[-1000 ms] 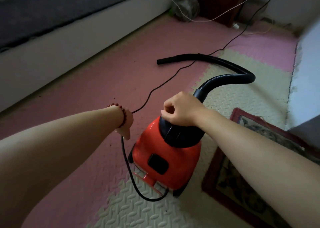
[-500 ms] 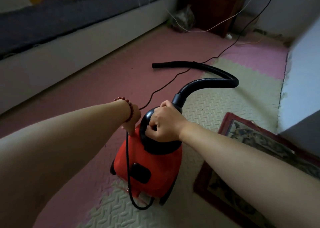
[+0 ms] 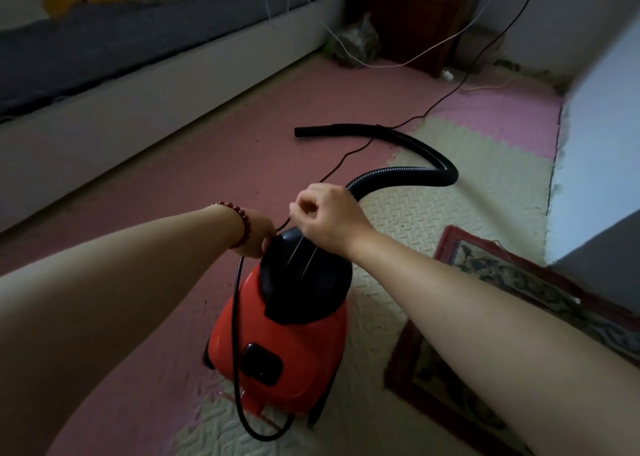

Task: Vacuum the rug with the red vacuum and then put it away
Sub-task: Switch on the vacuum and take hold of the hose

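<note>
Both forearms reach forward and down over the vacuum (image 3: 287, 337). The right hand (image 3: 325, 213) hovers just above the front end of its black top, knuckles up, fingers curled into a loose fist, thumb and forefinger pinching the cord (image 3: 236, 317). The left hand (image 3: 259, 238) is bent down at the wrist against the left side of the black top. Its fingers are mostly hidden, but they are curled round the same cord, which drops from it along the red body and loops under the rear end. A bracelet (image 3: 242, 223) sits on the left wrist.

Counted: two hands, one vacuum, one hose (image 3: 415, 171), one black cord, one rug (image 3: 512, 282), one bracelet.

The vacuum stands on the mat (image 3: 433, 230) where its pink and cream tiles meet, just left of the rug's near-left edge and apart from it. The hose arcs from the front of the vacuum toward the mat's far right, then back left, its open end lying on the pink part. The cord runs on from the right hand toward the far corner.

Half a second ago the right hand was clamped on the black top; now it has lifted off, leaving the top uncovered. The left hand, vacuum and hose have hardly shifted.
</note>
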Demonstrator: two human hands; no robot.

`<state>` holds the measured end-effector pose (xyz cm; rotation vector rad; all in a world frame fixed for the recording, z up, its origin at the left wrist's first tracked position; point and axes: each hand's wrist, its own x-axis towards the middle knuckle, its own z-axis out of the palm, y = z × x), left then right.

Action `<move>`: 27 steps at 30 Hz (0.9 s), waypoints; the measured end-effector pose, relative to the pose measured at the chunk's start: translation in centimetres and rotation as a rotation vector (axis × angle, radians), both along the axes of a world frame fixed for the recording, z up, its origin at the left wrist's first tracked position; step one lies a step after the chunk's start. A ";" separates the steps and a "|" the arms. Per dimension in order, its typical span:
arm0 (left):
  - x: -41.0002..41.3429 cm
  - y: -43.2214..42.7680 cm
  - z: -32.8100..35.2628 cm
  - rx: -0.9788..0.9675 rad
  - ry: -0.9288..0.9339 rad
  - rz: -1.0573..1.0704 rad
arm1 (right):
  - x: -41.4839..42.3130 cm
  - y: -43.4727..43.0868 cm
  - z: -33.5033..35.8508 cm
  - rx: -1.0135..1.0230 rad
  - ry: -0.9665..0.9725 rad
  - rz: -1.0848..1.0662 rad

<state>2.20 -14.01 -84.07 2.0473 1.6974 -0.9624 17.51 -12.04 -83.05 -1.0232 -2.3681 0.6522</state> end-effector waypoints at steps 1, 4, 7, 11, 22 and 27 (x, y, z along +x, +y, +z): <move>-0.2 0.4 0.1 0.033 -0.037 0.019 | 0.3 0.7 0.0 -0.033 0.050 -0.086; 0.1 2.0 -0.1 0.122 -0.118 0.095 | 1.2 1.8 -0.4 -0.201 0.091 -0.209; 1.4 3.5 0.1 0.238 -0.291 0.230 | 2.1 2.3 -1.3 -0.314 0.077 -0.276; 3.5 5.3 0.6 0.296 -0.599 0.480 | 3.0 3.2 -2.2 -0.427 0.142 -0.403; 8.0 6.9 -1.0 0.244 -0.776 0.607 | 6.2 6.5 -4.4 -1.038 0.449 -0.784; 8.5 6.5 -0.7 0.243 -0.679 0.556 | 6.5 6.5 -4.6 -1.097 0.485 -0.772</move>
